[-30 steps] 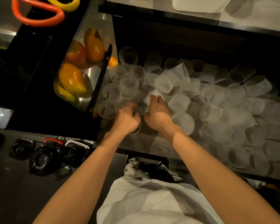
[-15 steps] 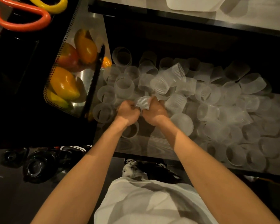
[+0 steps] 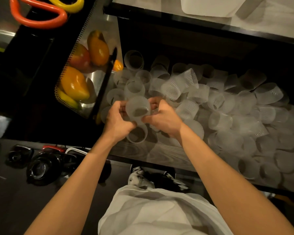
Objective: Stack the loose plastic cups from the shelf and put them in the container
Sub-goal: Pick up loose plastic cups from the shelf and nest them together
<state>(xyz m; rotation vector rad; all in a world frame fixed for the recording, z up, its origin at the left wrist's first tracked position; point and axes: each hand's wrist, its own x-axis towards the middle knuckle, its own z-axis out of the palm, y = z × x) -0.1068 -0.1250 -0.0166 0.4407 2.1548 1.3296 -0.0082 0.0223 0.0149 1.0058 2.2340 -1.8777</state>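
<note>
Gripping a cup (image 3: 137, 107) over cup-littered shelf (image 3: 159, 155)

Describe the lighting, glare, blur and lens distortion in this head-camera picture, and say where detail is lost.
Head view: dim, warm light; the back of the shelf falls to black; glare shines on the metal tray beside the fruit; the wide lens skews the counter edge; the loose cups at the right smear into a haze, while the cup held by the left hand and right hand is fairly sharp.

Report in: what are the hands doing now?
Left hand, right hand both gripping one ribbed plastic cup. Loose cups heaped on shelf beyond. Nothing blocking.
</note>
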